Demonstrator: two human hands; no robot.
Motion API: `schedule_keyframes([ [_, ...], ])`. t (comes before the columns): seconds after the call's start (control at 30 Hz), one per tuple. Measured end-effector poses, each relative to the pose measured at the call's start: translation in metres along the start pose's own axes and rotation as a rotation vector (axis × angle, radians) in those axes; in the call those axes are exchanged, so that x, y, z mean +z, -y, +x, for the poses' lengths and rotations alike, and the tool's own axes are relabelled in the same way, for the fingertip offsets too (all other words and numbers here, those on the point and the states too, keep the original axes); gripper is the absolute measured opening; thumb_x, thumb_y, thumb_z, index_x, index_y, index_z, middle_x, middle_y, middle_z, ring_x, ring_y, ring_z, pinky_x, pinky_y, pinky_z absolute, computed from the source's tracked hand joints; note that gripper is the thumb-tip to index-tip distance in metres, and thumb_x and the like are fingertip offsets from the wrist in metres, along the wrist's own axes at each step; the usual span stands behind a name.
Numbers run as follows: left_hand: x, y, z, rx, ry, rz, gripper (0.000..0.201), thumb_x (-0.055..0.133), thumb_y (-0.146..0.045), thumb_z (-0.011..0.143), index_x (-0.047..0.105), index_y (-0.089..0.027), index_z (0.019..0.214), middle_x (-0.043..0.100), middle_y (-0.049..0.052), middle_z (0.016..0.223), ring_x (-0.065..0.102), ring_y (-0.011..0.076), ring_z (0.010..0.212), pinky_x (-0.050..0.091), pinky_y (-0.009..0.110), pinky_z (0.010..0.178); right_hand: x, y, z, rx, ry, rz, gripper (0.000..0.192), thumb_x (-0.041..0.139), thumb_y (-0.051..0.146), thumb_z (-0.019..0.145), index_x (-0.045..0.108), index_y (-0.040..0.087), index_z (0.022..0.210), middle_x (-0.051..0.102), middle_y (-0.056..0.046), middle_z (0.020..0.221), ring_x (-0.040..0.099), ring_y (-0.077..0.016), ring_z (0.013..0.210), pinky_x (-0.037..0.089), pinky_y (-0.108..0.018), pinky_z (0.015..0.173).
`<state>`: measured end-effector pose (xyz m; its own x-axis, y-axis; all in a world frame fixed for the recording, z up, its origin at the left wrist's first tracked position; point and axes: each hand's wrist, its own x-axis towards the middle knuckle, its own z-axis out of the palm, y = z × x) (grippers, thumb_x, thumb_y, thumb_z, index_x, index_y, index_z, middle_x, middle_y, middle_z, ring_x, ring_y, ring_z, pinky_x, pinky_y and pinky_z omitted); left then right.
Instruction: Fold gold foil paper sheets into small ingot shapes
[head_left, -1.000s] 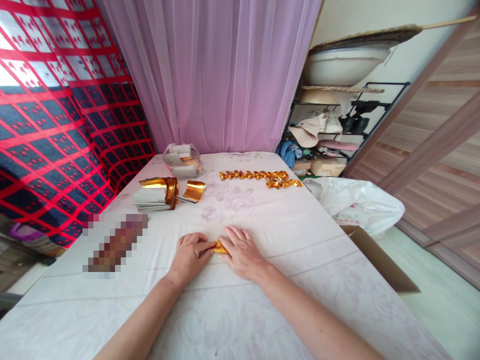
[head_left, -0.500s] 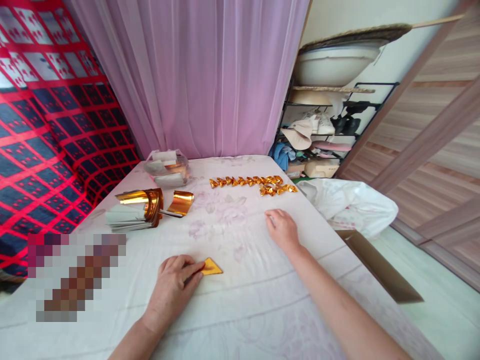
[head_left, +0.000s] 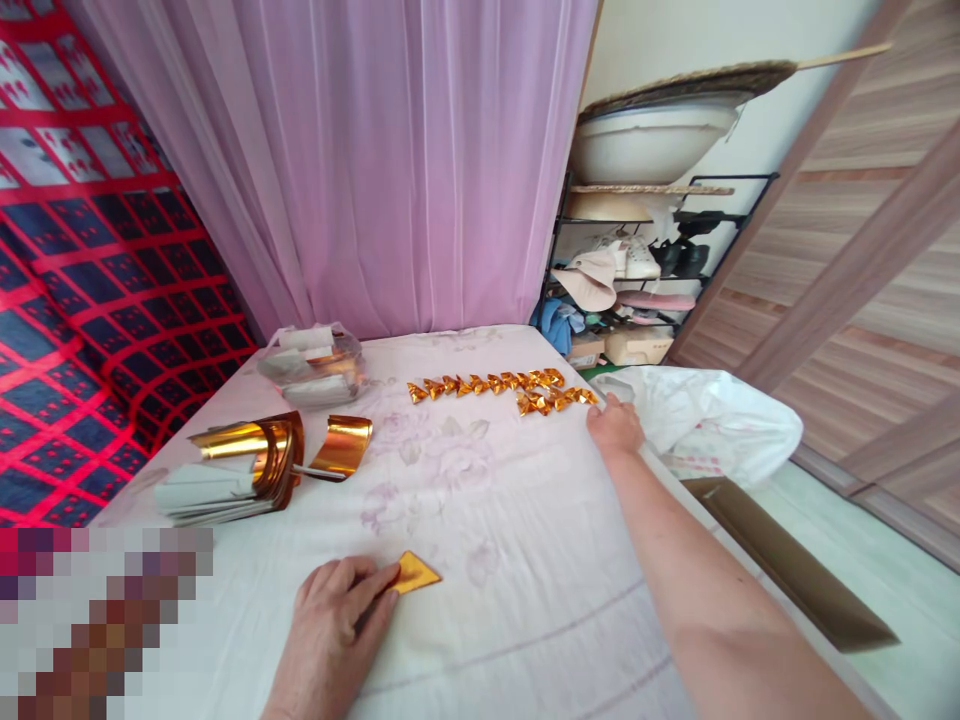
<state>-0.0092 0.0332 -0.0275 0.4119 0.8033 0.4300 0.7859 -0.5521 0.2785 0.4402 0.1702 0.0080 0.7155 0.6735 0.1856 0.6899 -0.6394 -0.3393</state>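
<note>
Between its thumb and fingers, my left hand (head_left: 341, 620) pinches a small folded piece of gold foil paper (head_left: 414, 573), held flat on the cloth. My right hand (head_left: 616, 425) is stretched out to the table's right edge, beside the near end of the gold folded pieces (head_left: 536, 402) and close to the white plastic bag (head_left: 720, 415). The back of that hand hides most of its fingers, so whether they hold anything does not show. A second row of twisted gold pieces (head_left: 472, 385) lies just behind.
At left on the flowered cloth (head_left: 450, 470) lie a stack of gold-and-white paper sheets (head_left: 225, 480), a loose gold sheet (head_left: 343, 445) and a clear bag of papers (head_left: 311, 370). A brown cardboard box (head_left: 795, 560) stands right of the table. Behind it is a shoe rack (head_left: 637, 225).
My right hand has moved forward and right, from the middle of the cloth to the table edge. My left hand keeps its pinch on the foil paper. The view has shifted slightly.
</note>
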Motion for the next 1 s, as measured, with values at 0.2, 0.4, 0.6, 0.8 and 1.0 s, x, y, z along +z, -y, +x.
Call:
schedule_keyframes([
  [0.2,0.002,0.002,0.001,0.037,-0.028,0.018,0.027,0.054,-0.045,0.093,0.073,-0.033,0.109,0.068,0.003,0.09,0.064,0.0206,0.08,0.053,0.035,0.072,0.006,0.001,0.008,0.036,0.0,0.02,0.039,0.045,0.035,0.094,0.064,0.021,0.125,0.062,-0.015,0.12,0.062,-0.0285,0.107,0.05,-0.038,0.086],
  [0.4,0.001,0.003,0.0,0.057,-0.031,0.028,0.028,0.054,-0.045,0.093,0.072,-0.032,0.111,0.068,0.003,0.09,0.065,0.02,0.08,0.053,0.034,0.071,0.007,0.004,0.012,0.056,-0.004,0.021,0.034,0.047,0.032,0.093,0.07,0.019,0.113,0.066,-0.015,0.113,0.065,-0.0271,0.102,0.051,-0.037,0.084],
  [0.6,0.002,0.004,0.0,0.046,-0.01,0.025,0.029,0.053,-0.046,0.094,0.072,-0.032,0.11,0.068,0.004,0.091,0.064,0.0198,0.08,0.053,0.034,0.072,0.009,0.004,0.01,0.057,-0.019,0.045,0.032,0.05,0.034,0.091,0.073,0.019,0.107,0.068,-0.014,0.11,0.065,-0.0255,0.1,0.051,-0.035,0.084],
  [0.8,0.001,0.0,0.002,-0.002,0.012,0.001,0.03,0.052,-0.047,0.094,0.074,-0.032,0.107,0.068,0.005,0.09,0.065,0.0208,0.081,0.053,0.036,0.073,0.012,0.001,0.0,0.065,-0.062,0.118,0.034,0.047,0.029,0.089,0.071,0.016,0.11,0.067,-0.015,0.109,0.065,-0.0261,0.098,0.049,-0.036,0.085],
  [1.0,-0.001,-0.003,0.005,-0.011,-0.005,-0.038,0.029,0.054,-0.048,0.092,0.075,-0.033,0.104,0.069,0.004,0.089,0.066,0.0217,0.08,0.053,0.038,0.075,0.01,-0.002,-0.024,0.005,-0.097,0.237,0.035,0.049,0.019,0.083,0.068,0.013,0.111,0.069,-0.011,0.101,0.062,-0.0225,0.098,0.047,-0.032,0.088],
])
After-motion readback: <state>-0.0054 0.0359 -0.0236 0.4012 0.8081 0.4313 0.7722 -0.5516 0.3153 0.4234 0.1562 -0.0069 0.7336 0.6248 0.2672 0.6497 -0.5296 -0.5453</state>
